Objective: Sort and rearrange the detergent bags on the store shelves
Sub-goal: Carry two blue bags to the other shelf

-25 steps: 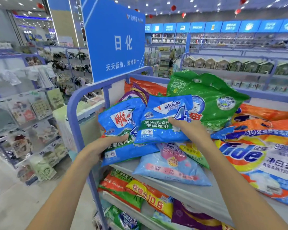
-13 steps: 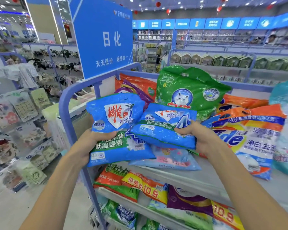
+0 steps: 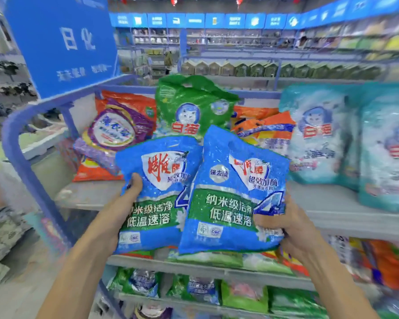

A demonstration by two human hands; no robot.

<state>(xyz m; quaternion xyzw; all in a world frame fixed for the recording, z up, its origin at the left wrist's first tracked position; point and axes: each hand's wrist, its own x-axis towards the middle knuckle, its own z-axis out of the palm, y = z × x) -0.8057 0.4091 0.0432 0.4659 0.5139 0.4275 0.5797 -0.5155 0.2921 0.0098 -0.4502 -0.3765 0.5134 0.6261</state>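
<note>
I hold two blue bags up in front of the top shelf point(image 3: 332, 203), and they touch each other at the middle. My left hand point(image 3: 124, 203) grips the left bag point(image 3: 157, 194) by its left edge, thumb on the front, the other fingers hidden behind. My right hand point(image 3: 283, 226) grips the right bag point(image 3: 230, 199) at its lower right corner, fingers curled over the front and pinching it.

The shelf has a bare grey strip along its front edge, widest just right of the bags and under my left hand. A rounded blue rail point(image 3: 16, 143) closes the shelf's left end, near my left wrist.

Behind the bags stands a green bag point(image 3: 194, 107) with a cat picture, upright. Left of it a purple bag point(image 3: 118, 130) leans on an orange bag point(image 3: 129, 102). Right of it lies another orange bag point(image 3: 274, 130), then two tall teal bags point(image 3: 318, 134), standing side by side near the front edge. A big blue sign point(image 3: 62, 42) rises above the rail.

Below, lower shelves point(image 3: 194, 265) are packed with more bags, green, blue and orange, all blurred.

The bags are shiny, crinkly plastic, soft and lumpy. The shelf looks smooth and flat.
</note>
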